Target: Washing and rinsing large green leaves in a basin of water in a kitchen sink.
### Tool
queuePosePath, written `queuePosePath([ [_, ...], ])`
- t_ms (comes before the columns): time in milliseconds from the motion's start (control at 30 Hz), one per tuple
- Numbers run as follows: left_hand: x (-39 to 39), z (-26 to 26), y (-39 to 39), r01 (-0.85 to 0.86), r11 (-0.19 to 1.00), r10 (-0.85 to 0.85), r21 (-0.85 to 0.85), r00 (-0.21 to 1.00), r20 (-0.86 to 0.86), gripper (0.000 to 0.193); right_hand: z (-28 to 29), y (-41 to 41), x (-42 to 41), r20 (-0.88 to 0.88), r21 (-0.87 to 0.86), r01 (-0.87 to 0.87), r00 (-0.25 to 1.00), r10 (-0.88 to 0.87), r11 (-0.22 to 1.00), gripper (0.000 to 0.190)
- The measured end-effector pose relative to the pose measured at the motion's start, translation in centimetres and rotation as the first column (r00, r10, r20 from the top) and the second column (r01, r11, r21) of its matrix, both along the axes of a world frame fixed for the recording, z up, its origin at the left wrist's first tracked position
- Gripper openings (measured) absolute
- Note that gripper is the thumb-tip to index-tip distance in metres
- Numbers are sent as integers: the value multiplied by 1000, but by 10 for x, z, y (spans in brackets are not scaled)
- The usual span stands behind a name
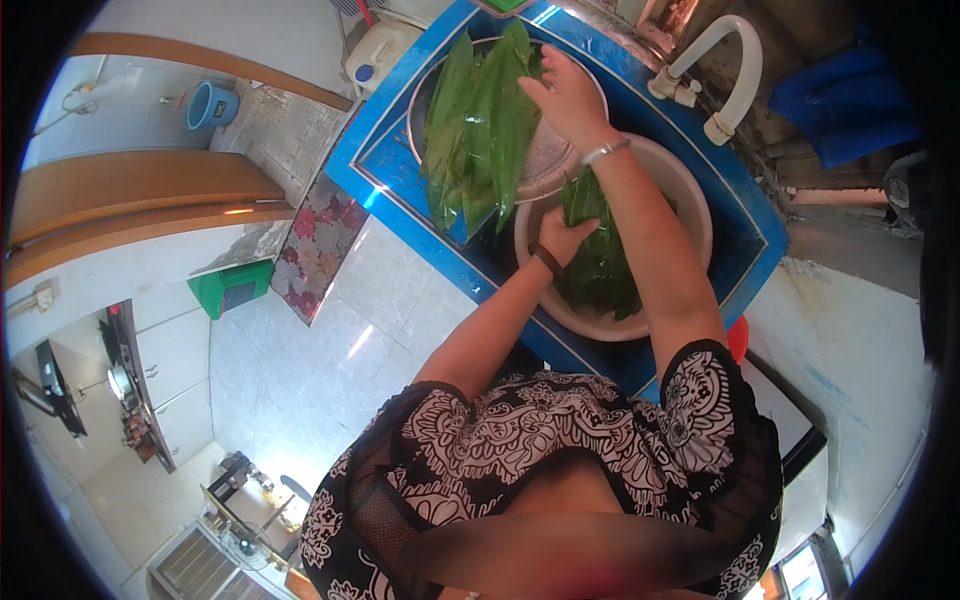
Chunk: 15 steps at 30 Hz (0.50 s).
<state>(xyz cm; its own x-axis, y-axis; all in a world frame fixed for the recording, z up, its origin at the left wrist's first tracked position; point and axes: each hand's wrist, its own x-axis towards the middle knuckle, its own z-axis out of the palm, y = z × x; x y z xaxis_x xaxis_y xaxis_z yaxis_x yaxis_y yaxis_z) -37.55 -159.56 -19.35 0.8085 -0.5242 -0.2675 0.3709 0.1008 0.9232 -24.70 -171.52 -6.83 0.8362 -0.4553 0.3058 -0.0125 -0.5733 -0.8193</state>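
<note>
My left hand (568, 238) grips a bundle of wet, long green leaves (600, 274) in a pale round basin (701, 195), its thumb lying across the top of them. Over the right side of a perforated metal bowl (551, 161), my right hand (568, 96) has its fingers apart and holds nothing. It is beside a second pile of broad green leaves (480, 127), which lies across that bowl and hangs over its near rim. My right forearm hides part of the basin. Both vessels sit on a blue sink unit (442, 259).
A white curved faucet (739, 71) stands at the sink's right back edge. Left of the sink are a white jug (382, 56) with a blue cap and a floral mat (315, 247). A green bin (232, 287) stands farther left. A blue cloth (844, 105) hangs at the right.
</note>
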Motion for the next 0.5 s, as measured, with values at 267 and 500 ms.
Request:
queuePosePath([
  [267,19,27,-7,-56,998,47,-34,973,-225,31,-59,-45,-144,-37,342,77,997,-69,937,38],
  [500,9,32,-19,158,965,-204,-210,954,-220,34,-85,-43,-195,-256,499,118,967,16,859,26],
])
